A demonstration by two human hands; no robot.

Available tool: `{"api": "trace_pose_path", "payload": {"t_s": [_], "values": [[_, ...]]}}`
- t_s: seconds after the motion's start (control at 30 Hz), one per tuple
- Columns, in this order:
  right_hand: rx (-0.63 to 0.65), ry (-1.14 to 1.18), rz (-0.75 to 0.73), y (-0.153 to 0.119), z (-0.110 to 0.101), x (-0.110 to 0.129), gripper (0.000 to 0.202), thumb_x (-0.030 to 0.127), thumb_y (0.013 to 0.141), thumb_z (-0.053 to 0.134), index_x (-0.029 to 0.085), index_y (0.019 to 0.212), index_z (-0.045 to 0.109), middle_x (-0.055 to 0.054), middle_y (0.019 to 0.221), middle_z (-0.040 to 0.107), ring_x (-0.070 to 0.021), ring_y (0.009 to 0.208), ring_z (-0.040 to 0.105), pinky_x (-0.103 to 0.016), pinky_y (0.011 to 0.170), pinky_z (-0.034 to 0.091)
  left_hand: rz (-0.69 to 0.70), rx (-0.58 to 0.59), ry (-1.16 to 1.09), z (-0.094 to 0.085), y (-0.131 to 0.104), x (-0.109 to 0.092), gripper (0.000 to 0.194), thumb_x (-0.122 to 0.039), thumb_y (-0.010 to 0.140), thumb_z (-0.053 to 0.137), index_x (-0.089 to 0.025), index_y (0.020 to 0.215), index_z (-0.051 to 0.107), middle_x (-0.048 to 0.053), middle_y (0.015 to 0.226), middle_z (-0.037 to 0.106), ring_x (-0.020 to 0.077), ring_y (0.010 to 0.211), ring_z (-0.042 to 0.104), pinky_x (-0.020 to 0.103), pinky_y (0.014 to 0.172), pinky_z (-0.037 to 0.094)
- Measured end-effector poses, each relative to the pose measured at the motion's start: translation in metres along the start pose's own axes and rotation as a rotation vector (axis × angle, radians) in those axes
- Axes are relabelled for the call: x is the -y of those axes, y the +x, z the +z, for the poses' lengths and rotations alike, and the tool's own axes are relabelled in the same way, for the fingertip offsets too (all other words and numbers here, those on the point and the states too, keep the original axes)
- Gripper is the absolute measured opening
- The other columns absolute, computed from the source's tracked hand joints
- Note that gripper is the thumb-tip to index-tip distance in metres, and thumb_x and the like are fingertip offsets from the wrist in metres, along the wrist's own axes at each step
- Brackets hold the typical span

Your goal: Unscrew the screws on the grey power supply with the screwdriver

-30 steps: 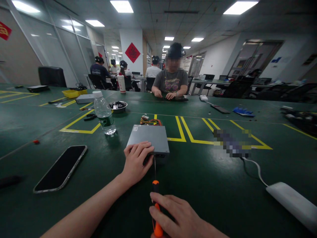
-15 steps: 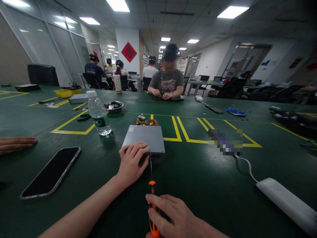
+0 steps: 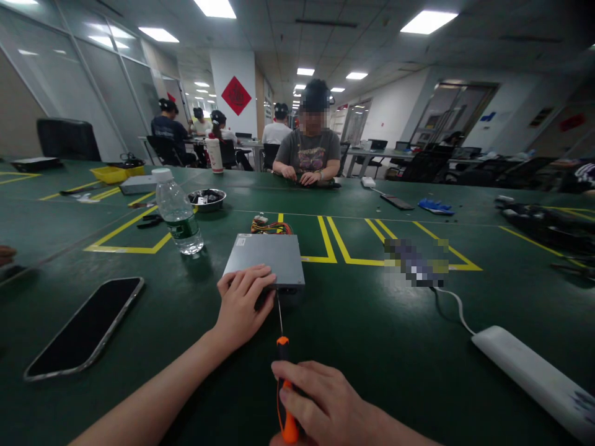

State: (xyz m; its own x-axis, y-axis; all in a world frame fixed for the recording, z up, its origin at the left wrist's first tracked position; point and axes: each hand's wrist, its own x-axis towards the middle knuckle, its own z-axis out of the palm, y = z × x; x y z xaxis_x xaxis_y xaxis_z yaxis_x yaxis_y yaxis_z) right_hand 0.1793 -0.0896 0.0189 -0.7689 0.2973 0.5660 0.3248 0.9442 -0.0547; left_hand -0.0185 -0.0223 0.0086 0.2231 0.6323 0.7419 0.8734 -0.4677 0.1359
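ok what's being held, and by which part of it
The right grip holds the screwdriver by its handle; the left grip rests on the metal box at its near left corner.

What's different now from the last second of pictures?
The whole view slid left. At the left edge, another person's hand came in, then drew back leftward, mostly out of view. The handle of the screwdriver shows a different side than half a second ago, so it seems turned. I see nothing taken or released: the left hand stays on the metal box, the right hand on the screwdriver.
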Motion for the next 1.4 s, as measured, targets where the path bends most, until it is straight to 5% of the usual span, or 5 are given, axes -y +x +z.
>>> {"api": "trace_pose_path", "payload": {"t_s": [0.63, 0.8, 1.03, 1.23, 1.4], "values": [[0.163, -0.035, -0.048, 0.001, 0.0, 0.001, 0.041, 0.045, 0.085, 0.057, 0.016, 0.114, 0.053, -0.014, 0.116, 0.059, -0.0183, 0.085, 0.065, -0.028, 0.072, 0.054, 0.011, -0.02, 0.0, 0.0, 0.0, 0.0, 0.021, -0.022, 0.082, 0.054, -0.025, 0.102, 0.057, 0.003, 0.109, 0.064, 0.0218, 0.104, 0.057, 0.04, 0.085, 0.028], [-0.004, -0.014, -0.064, -0.003, 0.007, 0.001, 0.036, 0.045, 0.089, 0.05, 0.011, 0.094, 0.059, -0.015, 0.106, 0.064, -0.016, 0.08, 0.066, -0.025, 0.076, 0.052, 0.01, -0.019, 0.0, 0.001, 0.001, 0.0, 0.021, -0.022, 0.082, 0.054, -0.026, 0.102, 0.057, 0.003, 0.11, 0.064, 0.0218, 0.104, 0.057, 0.041, 0.085, 0.028], [0.23, 0.022, 0.02, 0.004, -0.005, 0.002, 0.044, 0.047, 0.078, 0.065, 0.014, 0.106, 0.056, -0.013, 0.113, 0.061, -0.018, 0.088, 0.065, -0.024, 0.074, 0.053, 0.0, -0.009, -0.001, 0.001, 0.0, 0.001, 0.022, -0.021, 0.082, 0.054, -0.026, 0.103, 0.056, 0.003, 0.11, 0.064, 0.0213, 0.106, 0.056, 0.041, 0.086, 0.028], [-0.023, -0.014, -0.056, -0.001, -0.001, 0.0, 0.034, 0.043, 0.092, 0.046, 0.012, 0.096, 0.059, -0.014, 0.107, 0.063, -0.0159, 0.082, 0.065, -0.026, 0.077, 0.052, 0.006, -0.015, 0.004, 0.001, 0.001, 0.001, 0.021, -0.022, 0.082, 0.054, -0.027, 0.103, 0.056, 0.003, 0.109, 0.064, 0.0214, 0.104, 0.056, 0.041, 0.085, 0.029], [0.103, -0.024, -0.005, 0.002, -0.003, 0.001, 0.042, 0.052, 0.08, 0.059, 0.012, 0.091, 0.059, -0.013, 0.108, 0.064, -0.017, 0.081, 0.066, -0.024, 0.074, 0.053, 0.01, -0.018, 0.008, 0.001, 0.0, 0.0, 0.022, -0.022, 0.082, 0.054, -0.027, 0.103, 0.056, 0.003, 0.11, 0.064, 0.0222, 0.104, 0.057, 0.041, 0.084, 0.029]]}}
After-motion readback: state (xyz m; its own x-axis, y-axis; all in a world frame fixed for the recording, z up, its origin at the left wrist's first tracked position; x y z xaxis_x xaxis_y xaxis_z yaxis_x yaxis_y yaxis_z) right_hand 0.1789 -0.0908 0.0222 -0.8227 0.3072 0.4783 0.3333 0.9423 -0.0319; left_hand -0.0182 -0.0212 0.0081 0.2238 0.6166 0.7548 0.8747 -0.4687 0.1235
